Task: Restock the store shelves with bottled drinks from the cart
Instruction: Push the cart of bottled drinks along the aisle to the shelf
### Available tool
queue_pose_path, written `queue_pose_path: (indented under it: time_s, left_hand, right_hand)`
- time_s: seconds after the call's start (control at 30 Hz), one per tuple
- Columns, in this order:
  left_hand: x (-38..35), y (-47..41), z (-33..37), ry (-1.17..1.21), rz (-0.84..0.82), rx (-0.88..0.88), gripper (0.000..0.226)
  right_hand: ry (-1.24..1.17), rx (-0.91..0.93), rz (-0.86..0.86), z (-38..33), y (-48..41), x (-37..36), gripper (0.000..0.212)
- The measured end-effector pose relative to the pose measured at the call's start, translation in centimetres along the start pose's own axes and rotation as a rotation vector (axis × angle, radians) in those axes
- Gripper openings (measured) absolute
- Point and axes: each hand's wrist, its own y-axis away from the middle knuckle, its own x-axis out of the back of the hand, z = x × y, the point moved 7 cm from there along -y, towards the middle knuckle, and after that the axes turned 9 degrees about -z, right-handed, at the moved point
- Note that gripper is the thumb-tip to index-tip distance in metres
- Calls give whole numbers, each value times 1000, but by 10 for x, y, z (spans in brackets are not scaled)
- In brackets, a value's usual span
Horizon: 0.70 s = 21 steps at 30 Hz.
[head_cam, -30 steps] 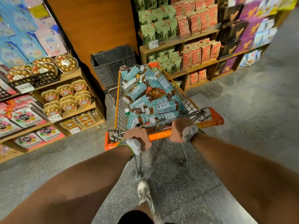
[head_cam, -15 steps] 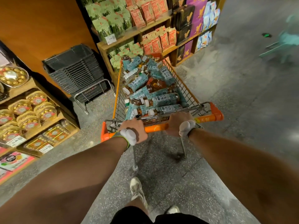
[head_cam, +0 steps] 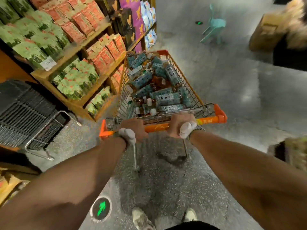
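Blurred forearms reach to the cart handle (head_cam: 157,128). Left hand (head_cam: 132,128) and right hand (head_cam: 180,124) grip it, fingers curled over, tips hidden. Beyond, bottles (head_cam: 167,97) lie heaped inside the cart (head_cam: 157,51). Left of the cart, shelves (head_cam: 93,35) with unreadable packets.

The cart (head_cam: 123,100) stands on speckled floor (head_cam: 232,90) beside wooden shelves (head_cam: 78,45) of packets (head_cam: 83,22); bottled drinks (head_cam: 169,97) lie piled inside.
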Motion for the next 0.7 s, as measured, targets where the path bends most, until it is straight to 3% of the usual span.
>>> queue_pose_path:
  time_s: [0.17, 0.23, 0.33, 0.53, 0.7]
  left_hand:
    - [29, -49, -11, -132, -15, -113, 38]
    - [40, -73, -13, -229, -7, -177, 26]
    - [58, -103, -14, -189, -15, -264, 8]
    - [106, -179, -12, -235, -11, -339, 25]
    - [141, -245, 2, -354, 6, -409, 18]
  right_hand:
    - [-97, -159, -56, 2, -23, 6, 29]
    - [-122, -229, -53, 4, -35, 10, 28]
    - [-172, -279, -4, 10, -46, 19, 28]
    - [-248, -387, 31, 27, -88, 44, 24]
    - [-308, -460, 111, 48, -129, 64, 23]
